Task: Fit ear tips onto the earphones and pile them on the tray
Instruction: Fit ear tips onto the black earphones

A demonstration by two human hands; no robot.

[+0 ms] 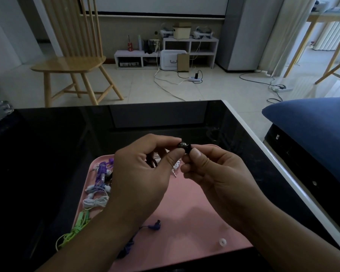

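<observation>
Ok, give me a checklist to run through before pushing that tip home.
1. Left hand pinches the dark earbud: ok.
2. Right hand pinches the black ear tip against it: ok.
3. Tip lined up square on the nozzle: cannot tell, fingers hide the joint.
4. Pink tray lies under the hands to catch a drop: ok.
5. Spare white ear tip lies on the tray: ok.
6. Finished earphones piled at the tray's left edge, bare tray beside them: ok.

On the pink tray [194,193]: 1 loose clear ear tip [222,242] near its right front corner, 1 green earphone bundle [75,230], 1 white bundle [95,202] along its left edge
</observation>
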